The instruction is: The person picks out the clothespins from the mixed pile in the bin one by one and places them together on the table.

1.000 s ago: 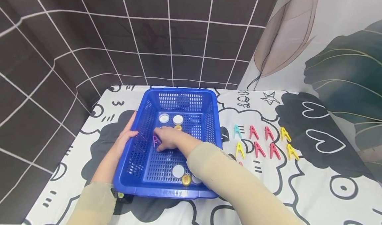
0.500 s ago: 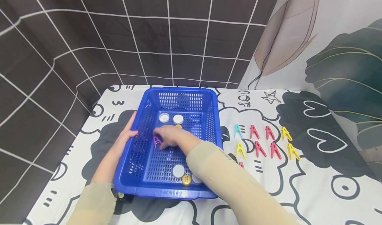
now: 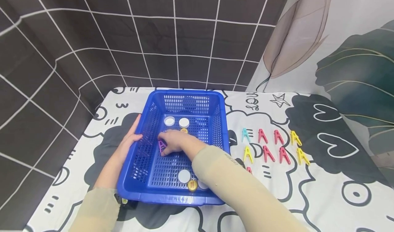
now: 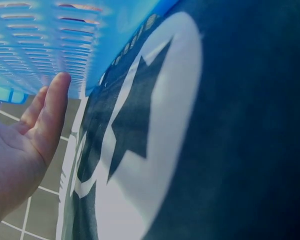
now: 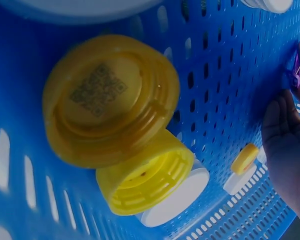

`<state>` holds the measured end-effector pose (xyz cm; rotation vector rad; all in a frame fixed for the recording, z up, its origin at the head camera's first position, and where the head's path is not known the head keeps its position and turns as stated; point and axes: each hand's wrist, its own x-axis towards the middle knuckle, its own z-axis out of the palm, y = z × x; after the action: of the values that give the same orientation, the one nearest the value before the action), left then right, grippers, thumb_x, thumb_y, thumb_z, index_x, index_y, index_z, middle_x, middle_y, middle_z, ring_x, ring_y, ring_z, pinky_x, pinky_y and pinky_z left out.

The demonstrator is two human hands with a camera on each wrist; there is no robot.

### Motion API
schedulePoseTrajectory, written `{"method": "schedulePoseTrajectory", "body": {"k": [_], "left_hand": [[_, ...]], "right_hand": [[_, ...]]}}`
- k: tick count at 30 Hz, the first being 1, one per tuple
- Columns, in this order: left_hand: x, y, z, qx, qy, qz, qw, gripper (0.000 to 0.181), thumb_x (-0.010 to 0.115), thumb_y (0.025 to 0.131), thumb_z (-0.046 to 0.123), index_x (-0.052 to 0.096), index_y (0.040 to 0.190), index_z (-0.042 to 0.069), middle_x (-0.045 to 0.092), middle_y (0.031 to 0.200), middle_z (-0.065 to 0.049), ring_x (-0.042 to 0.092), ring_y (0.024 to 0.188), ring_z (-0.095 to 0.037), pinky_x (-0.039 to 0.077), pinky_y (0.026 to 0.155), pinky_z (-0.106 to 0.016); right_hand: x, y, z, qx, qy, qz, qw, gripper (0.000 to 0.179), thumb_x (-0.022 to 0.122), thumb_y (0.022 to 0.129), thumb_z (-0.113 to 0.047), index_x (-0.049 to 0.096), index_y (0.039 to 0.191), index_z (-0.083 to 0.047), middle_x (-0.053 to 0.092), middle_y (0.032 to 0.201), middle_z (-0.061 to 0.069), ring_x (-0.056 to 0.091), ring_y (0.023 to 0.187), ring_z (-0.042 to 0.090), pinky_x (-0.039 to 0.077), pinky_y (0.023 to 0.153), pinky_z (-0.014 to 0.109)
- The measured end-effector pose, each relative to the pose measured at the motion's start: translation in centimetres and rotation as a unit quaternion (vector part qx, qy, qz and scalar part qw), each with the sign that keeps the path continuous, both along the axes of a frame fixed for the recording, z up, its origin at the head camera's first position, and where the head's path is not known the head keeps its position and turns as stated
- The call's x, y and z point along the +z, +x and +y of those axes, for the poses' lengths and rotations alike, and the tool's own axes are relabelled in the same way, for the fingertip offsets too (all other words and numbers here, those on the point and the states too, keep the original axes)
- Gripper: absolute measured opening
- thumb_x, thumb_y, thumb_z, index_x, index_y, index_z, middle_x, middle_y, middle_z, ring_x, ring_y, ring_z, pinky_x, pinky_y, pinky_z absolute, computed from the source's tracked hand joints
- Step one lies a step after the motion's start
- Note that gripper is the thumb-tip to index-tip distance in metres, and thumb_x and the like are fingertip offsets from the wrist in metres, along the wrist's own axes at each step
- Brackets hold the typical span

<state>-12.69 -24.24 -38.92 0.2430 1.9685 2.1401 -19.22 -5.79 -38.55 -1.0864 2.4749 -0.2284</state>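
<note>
A blue perforated plastic basket (image 3: 172, 198) stands on the patterned cloth. My left hand (image 3: 127, 143) holds its left side, thumb over the rim; in the left wrist view the other fingers (image 4: 57, 107) lie fairly straight along the outer wall. Inside the basket, my right hand (image 3: 172, 141) pinches a purple clothespin (image 3: 161, 145) near the left wall. Its fingertips are partly hidden in the head view. Around that hand lie white caps (image 3: 184, 176) and gold caps (image 3: 192, 185); the right wrist view shows a yellow cap (image 5: 145, 175) and a gold cap with a printed code (image 5: 110, 95).
To the basket's right, clothespins lie in rough rows on the cloth: a teal one (image 3: 245, 135), yellow ones (image 3: 248, 154) and red ones (image 3: 262, 136). One red clothespin is partly covered by my right sleeve (image 3: 240, 187). A dark tiled-pattern backdrop (image 3: 154, 37) rises behind.
The purple clothespin has tilted slightly in my right fingers, and the right thumb has shifted a little. My left hand and the basket stay put.
</note>
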Motion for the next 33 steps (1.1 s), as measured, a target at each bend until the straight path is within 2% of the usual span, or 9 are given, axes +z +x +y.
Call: {"method": "schedulePoseTrajectory", "body": {"k": [7,13,16,25,33], "left_hand": [[0.02,0.04,0.08,-0.008,0.01,0.004,0.9999,0.07,0.027,0.092,0.006,-0.007,0.151,0.024,-0.003,0.156,-0.016,0.006,0.139,-0.041,0.036,0.1,-0.023],[0.02,0.05,0.09,-0.008,0.011,-0.004,0.9999,0.071,0.026,0.092,0.006,-0.006,0.151,0.028,-0.003,0.156,-0.015,0.008,0.139,-0.041,0.038,0.099,-0.024],[0.0,0.05,0.12,-0.008,0.013,-0.001,0.9999,0.07,0.026,0.092,0.005,-0.007,0.151,0.025,-0.004,0.156,-0.015,0.006,0.139,-0.04,0.035,0.102,-0.025],[-0.04,0.15,0.21,-0.016,0.024,0.007,0.9995,0.07,0.025,0.091,0.004,-0.008,0.15,0.022,-0.005,0.156,-0.015,0.004,0.139,-0.04,0.037,0.098,-0.019],[-0.01,-0.01,0.17,0.008,-0.005,0.003,0.9999,0.071,0.029,0.091,0.005,-0.006,0.151,0.019,-0.002,0.156,-0.013,0.007,0.14,-0.037,0.033,0.103,-0.02]], "right_hand": [[-0.57,-0.02,-0.23,0.003,-0.008,0.016,0.9998,0.066,0.072,0.076,-0.048,0.051,0.13,-0.015,0.059,0.117,0.005,0.054,0.11,0.02,0.041,0.098,0.033],[-0.64,0.02,-0.33,0.003,-0.004,0.016,0.9999,0.065,0.075,0.074,-0.043,0.052,0.128,-0.016,0.059,0.116,0.004,0.053,0.111,0.02,0.041,0.099,0.032],[-0.45,0.07,-0.3,0.005,-0.002,0.012,0.9999,0.065,0.076,0.074,-0.042,0.051,0.128,-0.016,0.058,0.115,0.004,0.054,0.11,0.019,0.041,0.098,0.031],[-0.38,0.08,-0.22,0.002,-0.006,0.0,1.0,0.067,0.077,0.074,-0.039,0.05,0.131,-0.014,0.058,0.113,0.003,0.055,0.108,0.017,0.042,0.098,0.03],[-0.2,-0.09,-0.27,0.001,-0.008,-0.005,1.0,0.064,0.078,0.074,-0.036,0.052,0.127,-0.013,0.06,0.114,0.002,0.054,0.111,0.018,0.039,0.1,0.029]]}}
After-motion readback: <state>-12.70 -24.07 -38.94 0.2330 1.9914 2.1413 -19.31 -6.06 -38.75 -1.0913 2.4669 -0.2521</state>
